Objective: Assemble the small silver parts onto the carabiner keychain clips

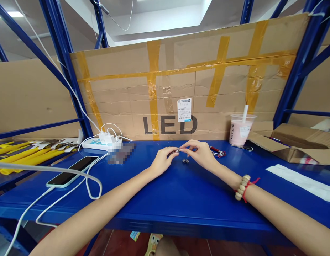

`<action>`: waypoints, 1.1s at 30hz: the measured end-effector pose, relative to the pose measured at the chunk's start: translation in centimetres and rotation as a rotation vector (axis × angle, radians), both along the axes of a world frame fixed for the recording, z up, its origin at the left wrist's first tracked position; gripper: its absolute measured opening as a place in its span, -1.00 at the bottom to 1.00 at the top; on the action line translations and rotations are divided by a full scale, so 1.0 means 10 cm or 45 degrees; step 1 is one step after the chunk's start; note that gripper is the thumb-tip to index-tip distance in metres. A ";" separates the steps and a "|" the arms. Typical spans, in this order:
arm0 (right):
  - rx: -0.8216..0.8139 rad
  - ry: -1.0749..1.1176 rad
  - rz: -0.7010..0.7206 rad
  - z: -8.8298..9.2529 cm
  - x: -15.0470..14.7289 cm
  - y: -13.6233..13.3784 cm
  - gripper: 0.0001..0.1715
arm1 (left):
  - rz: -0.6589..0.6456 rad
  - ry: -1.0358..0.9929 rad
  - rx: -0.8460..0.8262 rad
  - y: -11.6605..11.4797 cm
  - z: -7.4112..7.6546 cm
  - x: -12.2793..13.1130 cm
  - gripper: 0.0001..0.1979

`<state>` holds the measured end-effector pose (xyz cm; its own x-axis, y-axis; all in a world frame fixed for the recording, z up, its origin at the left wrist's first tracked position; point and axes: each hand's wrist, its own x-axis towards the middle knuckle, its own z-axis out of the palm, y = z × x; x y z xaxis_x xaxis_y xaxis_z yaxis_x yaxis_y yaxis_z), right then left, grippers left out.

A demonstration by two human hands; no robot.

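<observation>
Over the middle of the blue tabletop, my left hand point(162, 159) is closed, thumb against fingers, on a small dark metallic piece point(177, 151). My right hand point(200, 153) meets it from the other side, its thumb and fingertips pinched at the same piece. The piece is too small and too covered by fingers to name its kind. Just below the fingertips lies a little cluster of shiny metal parts point(185, 161) on the table. Behind my right hand rests a red and silver metal item point(218, 152), partly hidden by that hand.
A pink drink cup point(241, 131) with a straw stands back right, beside an open cardboard box point(300, 142) and a white strip point(300, 182). At left are a phone point(72, 171), white cables and a power strip point(100, 143). Cardboard point(122, 96) closes the back.
</observation>
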<state>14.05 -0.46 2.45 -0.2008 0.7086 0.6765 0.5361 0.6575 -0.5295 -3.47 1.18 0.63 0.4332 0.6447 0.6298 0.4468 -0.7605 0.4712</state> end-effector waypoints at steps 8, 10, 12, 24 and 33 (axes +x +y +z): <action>-0.450 0.042 0.143 -0.02 0.08 0.07 -0.65 | -0.089 0.120 0.152 0.01 -0.06 -0.03 -0.81; -0.470 0.010 0.156 -0.02 0.10 0.08 -0.68 | -0.105 0.172 0.199 -0.01 -0.07 -0.04 -0.80; -0.486 -0.021 0.169 -0.02 0.11 0.08 -0.71 | -0.115 0.228 0.233 -0.03 -0.08 -0.04 -0.77; -0.727 0.075 0.124 0.01 0.01 -0.05 -0.62 | -0.127 0.193 0.349 -0.04 -0.11 -0.07 -0.72; -0.920 0.189 0.096 0.03 0.04 -0.05 -0.59 | -0.032 0.114 0.172 -0.02 -0.07 -0.03 -0.77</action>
